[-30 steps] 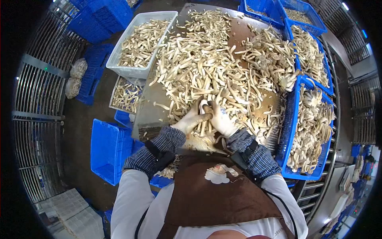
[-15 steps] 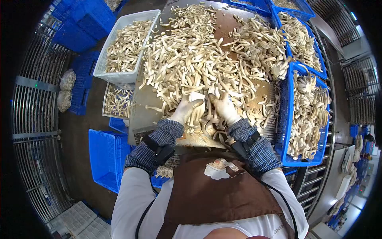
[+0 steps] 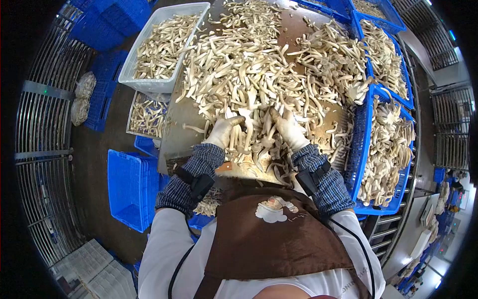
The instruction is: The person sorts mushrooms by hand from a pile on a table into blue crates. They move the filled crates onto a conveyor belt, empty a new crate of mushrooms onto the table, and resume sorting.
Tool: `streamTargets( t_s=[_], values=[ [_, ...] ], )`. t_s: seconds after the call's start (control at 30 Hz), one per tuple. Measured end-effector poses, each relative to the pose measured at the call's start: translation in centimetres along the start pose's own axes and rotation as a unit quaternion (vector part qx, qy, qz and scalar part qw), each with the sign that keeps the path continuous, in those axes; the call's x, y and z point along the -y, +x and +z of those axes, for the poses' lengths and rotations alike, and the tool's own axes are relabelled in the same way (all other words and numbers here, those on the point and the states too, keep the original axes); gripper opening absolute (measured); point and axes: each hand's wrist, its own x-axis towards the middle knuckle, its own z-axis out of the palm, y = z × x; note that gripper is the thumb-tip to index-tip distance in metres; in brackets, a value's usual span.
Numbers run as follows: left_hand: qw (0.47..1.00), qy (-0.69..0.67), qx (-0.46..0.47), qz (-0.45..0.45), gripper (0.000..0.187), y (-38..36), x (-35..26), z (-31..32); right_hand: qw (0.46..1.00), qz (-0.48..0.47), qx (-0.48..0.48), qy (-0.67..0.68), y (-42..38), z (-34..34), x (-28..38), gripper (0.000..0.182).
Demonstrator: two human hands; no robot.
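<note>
A big heap of pale, long-stemmed mushrooms [image 3: 239, 74] covers the metal table. My left hand [image 3: 223, 131], in a white glove with a soiled thumb, is at the heap's near edge, its fingers closed around mushrooms and partly hidden by them. Opposite it, my right hand [image 3: 290, 130], also gloved, has thumb and fingers closed on mushrooms, with the fingertips sunk among the stems. Several browner mushrooms lie between the two hands, over a pale board [image 3: 244, 172] at the table's front edge. An orange-brown, handle-like piece [image 3: 224, 167] lies on that edge.
A white crate [image 3: 128, 74] of mushrooms stands at left, above a smaller tray [image 3: 133, 117]. Blue crates of mushrooms, including a near one [image 3: 352, 172], line the right side beside a roller conveyor [image 3: 386, 231]. Stacked blue crates [image 3: 127, 187] sit on the floor at left.
Both hands have shifted slightly, the left one a little to the left, and their grip has changed among the stems. The view has tilted slightly. More of the orange-brown piece shows.
</note>
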Motion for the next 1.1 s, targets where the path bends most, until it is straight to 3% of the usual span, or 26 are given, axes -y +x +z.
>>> streamTargets(
  t_s=[0.07, 0.13, 0.23, 0.3, 0.33, 0.37, 0.4, 0.47, 0.5, 0.53, 0.63, 0.67, 0.73, 0.77, 0.8, 0.87, 0.9, 0.93, 1.0, 1.07, 1.1],
  values=[
    [0.997, -0.066, -0.028, 0.01, 0.017, -0.3, -0.2, 0.6, 0.995, 0.028, 0.048, 0.081, -1.6, -1.9, 4.3, 0.063],
    [0.998, -0.032, -0.041, 0.024, 0.019, -1.0, -0.5, 0.8, 0.98, 0.101, 0.068, 0.157, -2.8, -2.2, 6.6, 0.06],
    [0.997, -0.057, -0.007, -0.042, 0.025, -0.8, -0.3, 0.3, 0.983, -0.083, 0.007, 0.166, -2.8, -0.7, 4.9, 0.071],
    [0.994, -0.107, 0.027, -0.025, 0.027, -2.3, -1.0, 2.2, 0.985, -0.142, -0.005, 0.097, -3.0, 1.2, 3.3, 0.078],
    [0.986, -0.158, 0.061, -0.008, 0.03, -2.8, -1.2, 2.9, 0.99, -0.14, 0.005, 0.025, -3.5, 1.9, 3.7, 0.082],
    [0.968, -0.167, 0.167, -0.083, 0.035, -1.6, -0.8, 1.4, 0.976, -0.008, 0.197, 0.092, -4.6, -0.3, 6.7, 0.085],
    [0.972, -0.199, 0.11, -0.061, 0.037, -0.7, 0.2, 2.5, 0.978, -0.073, 0.145, 0.132, -4.0, 1.3, 4.1, 0.081],
    [0.99, -0.095, 0.104, 0.007, 0.037, -3.2, -1.0, 4.3, 0.997, -0.038, 0.035, 0.059, -3.8, 1.3, 4.0, 0.074],
    [0.99, -0.078, 0.079, 0.083, 0.039, -2.7, -0.2, 5.0, 0.987, 0.03, 0.125, 0.1, -3.1, 0.9, 3.5, 0.074],
    [0.99, -0.075, 0.081, 0.083, 0.039, -2.4, 0.1, 4.8, 0.987, 0.03, 0.122, 0.103, -3.3, 0.8, 3.5, 0.074],
    [0.994, -0.099, 0.005, 0.053, 0.034, -0.7, 1.6, 3.8, 0.979, 0.056, 0.107, 0.166, -3.7, 0.1, 3.7, 0.051],
    [0.991, -0.131, 0.023, 0.004, 0.031, 0.2, 1.8, 3.0, 0.979, 0.054, 0.104, 0.167, -3.8, 0.1, 3.8, 0.051],
    [0.987, -0.129, 0.062, 0.07, 0.032, 0.4, 2.5, 2.8, 0.993, -0.023, 0.023, 0.114, -4.3, 0.3, 4.5, 0.047],
    [0.985, -0.155, 0.051, 0.061, 0.033, -0.4, 1.9, 4.2, 0.98, 0.059, 0.177, 0.063, -6.2, -2.4, 9.1, 0.054],
    [0.986, -0.119, 0.053, 0.107, 0.037, 0.4, 2.5, 4.1, 0.98, -0.01, 0.166, 0.11, -5.5, -0.4, 5.3, 0.052],
    [0.98, -0.055, 0.044, 0.187, 0.04, -2.1, 0.6, 7.3, 0.962, 0.066, 0.206, 0.165, -5.0, -0.4, 4.8, 0.052],
    [0.975, 0.026, 0.051, 0.214, 0.046, -0.9, 1.2, 6.5, 0.967, 0.043, 0.144, 0.206, -5.2, -0.3, 4.5, 0.059],
    [0.977, 0.102, 0.042, 0.182, 0.047, -0.8, 0.6, 6.3, 0.966, 0.022, 0.082, 0.245, -5.5, -0.3, 4.3, 0.066],
    [0.992, 0.083, 0.058, 0.078, 0.049, -1.6, 0.3, 5.8, 0.964, 0.046, 0.099, 0.242, -5.2, -1.6, 3.8, 0.056],
    [0.984, 0.103, 0.043, 0.137, 0.045, -1.0, 0.8, 5.4, 0.922, 0.058, 0.229, 0.307, -6.0, -3.8, 5.0, 0.047],
    [0.977, 0.111, 0.071, 0.17, 0.045, 0.4, 1.5, 4.3, 0.917, 0.035, 0.201, 0.343, -5.5, -3.5, 3.8, 0.045]
  ],
)
